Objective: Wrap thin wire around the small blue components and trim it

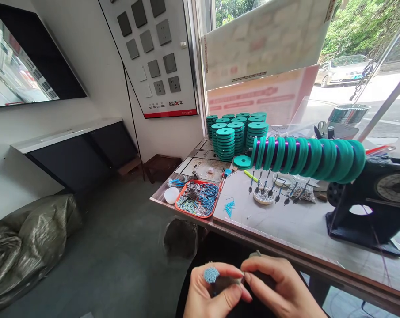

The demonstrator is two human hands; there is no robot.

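My left hand [216, 289] is curled closed in front of my lap, around a bundle of thin light-blue sticks [211, 274] whose round, dotted end shows above the forefinger. Its thumb and fingertips meet those of my right hand [276, 282]. My right hand is closed in a pinch at that spot, on something too small to make out. A short greyish tip [258, 253] sticks up behind my right forefinger. On the table beyond lie loose blue sticks [229, 208], and left of them stands an orange-rimmed tray [177, 206] with blue and silvery small parts.
A black machine [365, 207] carries a long row of green spools [306, 157] over the table [239, 223]. Several stacks of green spools [225, 143] stand by the window. A round dish of small beads [263, 197] and a white lid [171, 195] rest nearer.
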